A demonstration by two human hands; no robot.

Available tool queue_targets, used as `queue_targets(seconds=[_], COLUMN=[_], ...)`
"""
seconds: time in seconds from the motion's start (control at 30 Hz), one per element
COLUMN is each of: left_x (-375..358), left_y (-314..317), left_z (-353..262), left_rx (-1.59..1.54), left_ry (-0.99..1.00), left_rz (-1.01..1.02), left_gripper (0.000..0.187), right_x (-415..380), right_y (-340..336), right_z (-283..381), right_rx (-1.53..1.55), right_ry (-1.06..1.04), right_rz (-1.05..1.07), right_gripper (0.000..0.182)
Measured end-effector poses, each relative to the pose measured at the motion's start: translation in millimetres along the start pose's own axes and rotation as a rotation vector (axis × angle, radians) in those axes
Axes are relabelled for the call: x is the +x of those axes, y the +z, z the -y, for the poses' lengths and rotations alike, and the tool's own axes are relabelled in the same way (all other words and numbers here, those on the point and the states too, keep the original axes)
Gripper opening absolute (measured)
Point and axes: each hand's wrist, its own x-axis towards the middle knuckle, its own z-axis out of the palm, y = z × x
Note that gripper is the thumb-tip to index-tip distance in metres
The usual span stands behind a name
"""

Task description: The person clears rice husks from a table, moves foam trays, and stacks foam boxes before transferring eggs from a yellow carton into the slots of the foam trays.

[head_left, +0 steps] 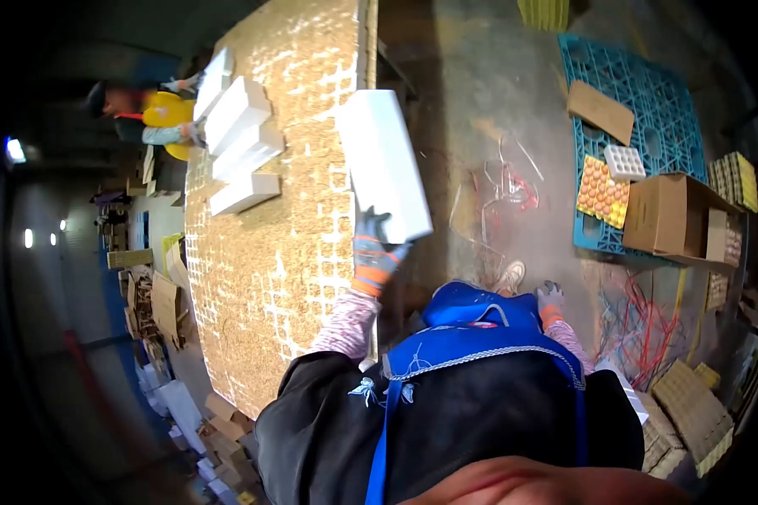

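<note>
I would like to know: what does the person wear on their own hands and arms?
The left hand and right hand wear grey gloves with orange at the wrist. Mottled pinkish-white sleeves cover the forearms; the upper sleeves are black.

Noted one white box (385,168): long, rectangular, smooth-faced, washed out by glare. Lies across the right edge of the table (253,252), roughly lengthwise to it, near end slanting outward beyond the edge. Cannot be confirmed as resting or raised.
</note>
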Motion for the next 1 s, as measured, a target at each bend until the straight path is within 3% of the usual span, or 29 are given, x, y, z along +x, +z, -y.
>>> queue_targets(seconds=[0.03,0.17,0.2,0.23,0.3,0.37,0.4,0.43,0.47,0.5,0.53,0.57,0.6,0.63,0.67,0.7,0.73,0.8,0.83,0.9,0.93,1.0], left_x=[-3.1,57.5,83.5,112.6,156.7,181.5,188.9,192.6,186.3,171.9,155.2,137.1,104.6,84.2,63.2,40.1,16.8,-21.7,-38.4,-55.9,-64.1,-72.8], left_y=[-24.0,-112.1,-132.1,-148.3,-182.6,-178.9,-167.1,-142.8,-114.2,-73.6,-28.4,26.2,49.9,71.5,97.2,128.5,153.1,170.7,175.4,204.1,215.7,230.1], left_z=[16.4,76.0,90.3,101.2,93.8,94.2,86.5,77.7,71.2,74.5,68.7,82.2,59.7,36.1,12.2,-8.4,-28.5,-85.6,-105.2,-116.7,-118.3,-139.7], left_rx=[0.0,0.464,0.602,0.707,0.628,0.513,0.436,0.375,0.366,0.259,0.214,0.266,0.309,0.352,0.243,0.135,0.034,-0.086,-0.247,-0.289,-0.336,-0.14], left_ry=[-0.049,0.094,0.069,0.022,-0.036,0.158,0.219,0.292,0.355,0.261,0.342,0.592,0.526,0.616,0.547,0.566,0.559,0.692,0.708,0.684,0.585,0.545], left_rz=[-0.061,-0.162,-0.142,-0.286,-0.38,-0.51,-0.523,-0.458,-0.337,-0.109,0.074,0.183,0.525,0.923,1.233,1.279,1.332,1.341,1.268,1.434,1.527,1.633], left_gripper=[0.071,0.065,0.059,0.056,0.055,0.053,0.053,0.053,0.053,0.056,0.06,0.061,0.06,0.061,0.061,0.06,0.059,0.055,0.052,0.053,0.055,0.057], right_x=[-3.7,-27.5,-36.9,-42.1,-71.5,-78.7,-76.4,-94.3,-104.6,-113.3,-127.0,-130.0,-122.8,-141.3,-144.6,-156.7,-163.4,-189.8,-202.1,-227.5,-242.8,-277.8], right_y=[3.2,16.2,22.3,29.6,46.1,68.6,89.2,121.5,146.8,132.7,122.3,131.0,142.0,128.3,136.5,122.7,113.5,111.4,112.3,121.3,125.3,143.9], right_z=[-11.4,-66.7,-90.5,-112.1,-139.2,-163.1,-173.3,-179.0,-176.1,-143.6,-110.8,-109.0,-108.2,-75.4,-79.5,-86.0,-94.6,-120.4,-128.9,-146.2,-159.7,-183.7], right_rx=[0.002,0.069,-0.124,-0.32,-0.315,-0.296,-0.116,0.079,0.296,0.501,1.11,0.799,0.755,0.66,0.65,0.431,0.596,0.189,0.209,0.497,0.51,0.564], right_ry=[-0.013,0.074,-0.027,-0.123,-0.107,-0.078,0.092,0.29,0.157,0.017,0.359,0.123,0.239,0.295,0.367,0.217,0.272,0.201,0.257,0.869,0.89,0.844], right_rz=[-0.021,-0.198,-0.102,-0.005,0.03,0.065,-0.034,-0.139,-0.237,-0.349,-0.144,-0.228,-0.262,-0.404,-0.461,-0.457,-0.472,-0.546,-0.57,-0.486,-0.498,-0.423], right_gripper=[0.042,0.036,0.038,0.04,0.041,0.043,0.043,0.042,0.042,0.041,0.039,0.038,0.036,0.038,0.035,0.041,0.031,0.027,0.027,0.028,0.028,0.037])
